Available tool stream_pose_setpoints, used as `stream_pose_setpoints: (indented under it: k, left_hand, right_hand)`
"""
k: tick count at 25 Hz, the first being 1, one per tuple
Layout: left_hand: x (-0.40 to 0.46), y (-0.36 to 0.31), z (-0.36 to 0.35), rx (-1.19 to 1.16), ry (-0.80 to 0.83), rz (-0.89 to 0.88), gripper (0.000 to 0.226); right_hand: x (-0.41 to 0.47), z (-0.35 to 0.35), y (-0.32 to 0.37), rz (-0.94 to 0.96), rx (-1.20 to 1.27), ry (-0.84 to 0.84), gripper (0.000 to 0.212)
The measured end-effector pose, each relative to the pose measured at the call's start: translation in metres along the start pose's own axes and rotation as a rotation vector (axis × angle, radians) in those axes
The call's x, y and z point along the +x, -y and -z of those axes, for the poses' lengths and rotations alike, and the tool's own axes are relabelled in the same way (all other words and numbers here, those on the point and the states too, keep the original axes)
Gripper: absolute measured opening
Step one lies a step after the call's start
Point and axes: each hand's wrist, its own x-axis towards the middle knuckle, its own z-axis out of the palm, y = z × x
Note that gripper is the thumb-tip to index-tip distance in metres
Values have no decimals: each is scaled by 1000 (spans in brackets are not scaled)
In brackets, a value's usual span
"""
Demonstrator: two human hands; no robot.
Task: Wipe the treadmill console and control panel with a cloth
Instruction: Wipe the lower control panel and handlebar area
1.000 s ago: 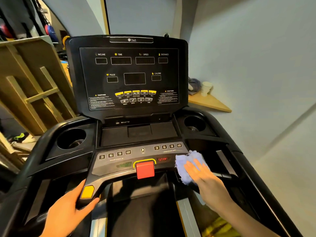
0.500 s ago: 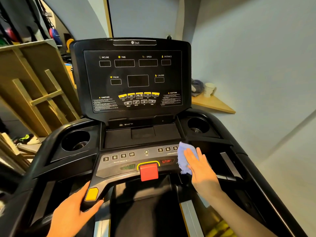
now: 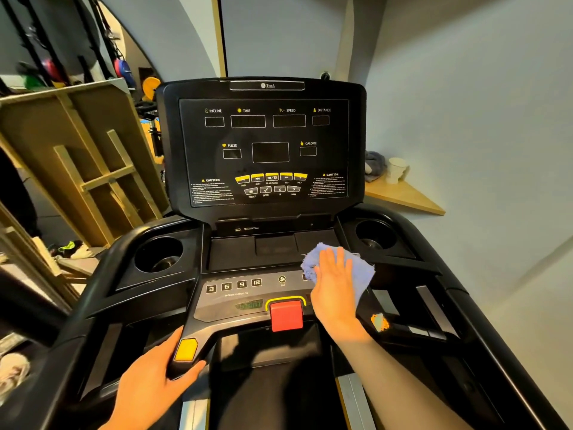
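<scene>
**Pressing one cloth flat on the control panel**

Your right hand lies palm-down, fingers together and straight, pointing toward the console, pinning one blue cloth to the control panel, right of the red stop button. Your left hand wraps the left handgrip. Two cup holders flank the tray.

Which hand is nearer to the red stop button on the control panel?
The right hand, lying flat on the blue cloth, is just beside the red stop button, to its right. The left hand is lower and to its left, on the handle by the yellow button.
</scene>
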Motion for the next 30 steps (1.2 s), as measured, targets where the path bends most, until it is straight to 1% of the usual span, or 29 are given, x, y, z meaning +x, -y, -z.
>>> stream_pose_setpoints:
  k: [4, 9, 11, 13, 16, 20, 22, 24, 26, 27, 28, 30]
  left_hand:
    - [-2, -4, 3, -6, -10, -25, 82]
    - [-4, -9, 10, -11, -19, -51, 82]
    - [-6, -10, 12, -17, -19, -54, 83]
    - [-6, -8, 11, -12, -22, -40, 86]
    - [-6, -3, 9, -23, -21, -13, 89]
    - [-4, 2, 5, -12, -15, -10, 94]
    - [-1, 3, 7, -20, 2, -12, 97]
    - [4, 2, 12, -61, 77, -13, 103]
    - [8, -1, 17, -109, 140, -51, 108]
    - [10, -2, 20, -154, 172, -57, 101]
    - [10, -6, 24, -195, 187, -52, 87]
    - [14, -9, 27, -214, 106, -30, 54]
  right_hand:
    - [-2, -18, 47, 134, 29, 83, 64]
    - [-19, -31, 106, 298, 187, 111, 57]
    - [-24, -39, 123, 348, 157, 153, 68]
    - [-27, -42, 136, 401, 147, 237, 76]
    - [-33, -38, 147, 505, 132, 331, 76]
    - [-48, -30, 153, 623, 150, 373, 77]
    - [-55, -29, 154, 670, 92, 389, 76]
    - [-59, -29, 155, 683, 58, 407, 69]
    - [-59, -26, 153, 674, 80, 443, 61]
    - [-59, -23, 151, 674, 129, 461, 58]
    - [-59, -19, 150, 676, 192, 457, 56]
    - [-54, -11, 144, 700, 291, 391, 63]
